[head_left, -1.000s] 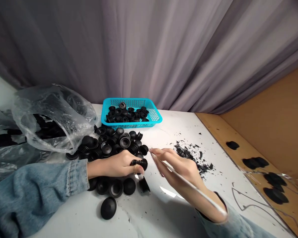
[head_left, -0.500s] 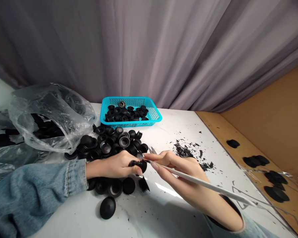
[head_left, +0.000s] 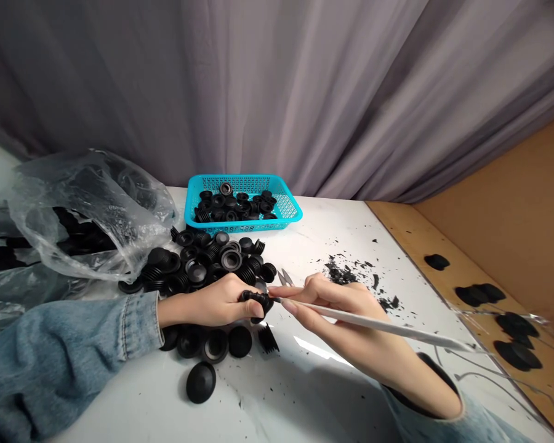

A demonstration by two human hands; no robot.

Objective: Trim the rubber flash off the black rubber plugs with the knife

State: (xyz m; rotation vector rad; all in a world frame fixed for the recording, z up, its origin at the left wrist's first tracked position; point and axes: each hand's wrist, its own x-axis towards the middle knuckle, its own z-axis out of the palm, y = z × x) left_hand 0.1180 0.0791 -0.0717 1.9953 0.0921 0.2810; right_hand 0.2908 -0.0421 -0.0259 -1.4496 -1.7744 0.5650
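My left hand (head_left: 219,301) is closed around a black ribbed rubber plug (head_left: 260,301), thumb and fingers pinching it sideways. My right hand (head_left: 335,304) grips a long, slim white pen-like tool (head_left: 373,326), whose tip meets the plug; the exact kind of tip is too small to make out. Two pointed metal blades (head_left: 284,277) show just beyond my right fingers, their other end hidden by that hand. Around my left hand lies a pile of black plugs (head_left: 196,272), some ribbed side up. A single round plug (head_left: 200,382) rests nearer to me.
A blue plastic basket (head_left: 293,215) holding several plugs stands at the back. To the left slumps a clear plastic bag (head_left: 106,184) with black pieces inside. Black shavings (head_left: 344,274) are scattered right of centre. Several dark pieces (head_left: 477,294) sit on the wooden strip at right.
The view has shifted slightly. Both hands stay in nearly the same place, with the plug turned a little and the white tool's tip still at it.
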